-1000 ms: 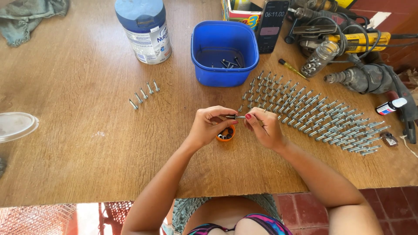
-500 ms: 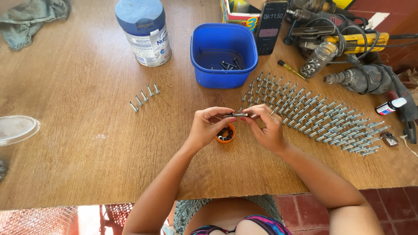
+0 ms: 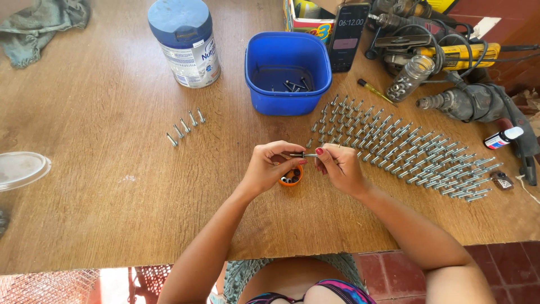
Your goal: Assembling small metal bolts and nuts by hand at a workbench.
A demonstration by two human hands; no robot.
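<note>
**Ana:** Desk [image 3: 101, 214] of brown wood, seen from above by the person sitting at it. What lies at the far left?

**Ben:** A clear plastic lid [image 3: 19, 169] at the left edge, and a grey-green cloth [image 3: 48, 22] in the far corner. Moving right, a tall blue-lidded tin [image 3: 184, 42] stands upright, and nearer the person five bolts [image 3: 184, 127] lie in a short slanted row.

**Ana:** And the hands?

**Ben:** They meet near the middle of the desk. The left hand [image 3: 269, 168] is closed, its fingertips pinching one end of a small silver bolt [image 3: 304, 155]. The right hand [image 3: 339, 168] is closed too, pinching the other end, so the bolt lies level between them, lifted off the desk. Just below it, partly hidden by the left hand, sits a small orange cap [image 3: 292, 178] holding small dark pieces.

**Ana:** What is beyond the hands?

**Ben:** A blue plastic tub [image 3: 288, 76] with a few bolts in the bottom. To its right a phone [image 3: 347, 36] leans upright. Many silver bolts [image 3: 405, 149] lie in tidy rows, stretching away to the right. Farther right are a small glass jar [image 3: 409, 77] on its side, a power drill [image 3: 478, 104] and tangled cables.
</note>
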